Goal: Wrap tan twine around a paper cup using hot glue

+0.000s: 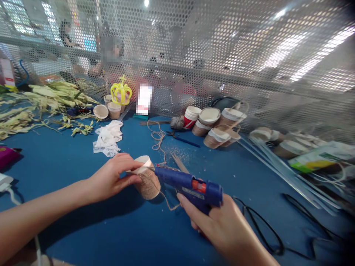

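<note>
My left hand point(118, 173) pinches the rim of a paper cup point(149, 183) wrapped in tan twine, which is tilted over the blue table. My right hand point(212, 218) grips a blue hot glue gun point(183, 181), its nozzle at the cup's upper side, close to the left fingertips. A loose length of twine point(167, 202) hangs from the cup toward the right hand. Behind the glue gun lie scissors point(179, 162), partly hidden by it. More twine point(158, 138) trails across the table behind the cup.
Crumpled white cloth point(109, 136) lies behind my left hand. Corn husks point(52, 96) and a yellow crown point(121, 92) are at the back left. Several wrapped cups point(216, 136) stand at the back right, near clear glue sticks point(280, 170). A black cable point(260, 225) curls at right.
</note>
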`<move>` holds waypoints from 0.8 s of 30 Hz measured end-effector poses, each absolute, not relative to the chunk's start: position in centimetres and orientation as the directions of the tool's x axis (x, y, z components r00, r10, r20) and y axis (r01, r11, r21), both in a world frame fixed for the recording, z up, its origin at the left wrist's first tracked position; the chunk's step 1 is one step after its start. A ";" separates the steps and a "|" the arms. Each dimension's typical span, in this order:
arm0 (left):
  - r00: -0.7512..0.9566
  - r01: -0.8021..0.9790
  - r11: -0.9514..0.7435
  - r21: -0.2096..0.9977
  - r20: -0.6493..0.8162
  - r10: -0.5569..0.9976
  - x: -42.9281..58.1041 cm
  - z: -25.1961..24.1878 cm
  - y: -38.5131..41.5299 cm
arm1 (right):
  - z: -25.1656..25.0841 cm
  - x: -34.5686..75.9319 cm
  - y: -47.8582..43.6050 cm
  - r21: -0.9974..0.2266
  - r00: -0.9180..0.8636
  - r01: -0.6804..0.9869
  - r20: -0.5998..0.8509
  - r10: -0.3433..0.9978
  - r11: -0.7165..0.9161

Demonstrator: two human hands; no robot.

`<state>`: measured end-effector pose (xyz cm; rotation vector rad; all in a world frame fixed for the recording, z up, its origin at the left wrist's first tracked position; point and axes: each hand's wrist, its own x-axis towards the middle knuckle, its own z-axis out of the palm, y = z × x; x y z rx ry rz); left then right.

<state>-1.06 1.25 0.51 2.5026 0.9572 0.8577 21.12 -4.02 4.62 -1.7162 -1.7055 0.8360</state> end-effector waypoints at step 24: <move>0.587 0.482 -0.701 0.525 0.400 0.704 -1.0 0.5 1.1 | 3.6 20.8 -4.3 -0.713 -0.095 0.689 0.083 0.992 0.126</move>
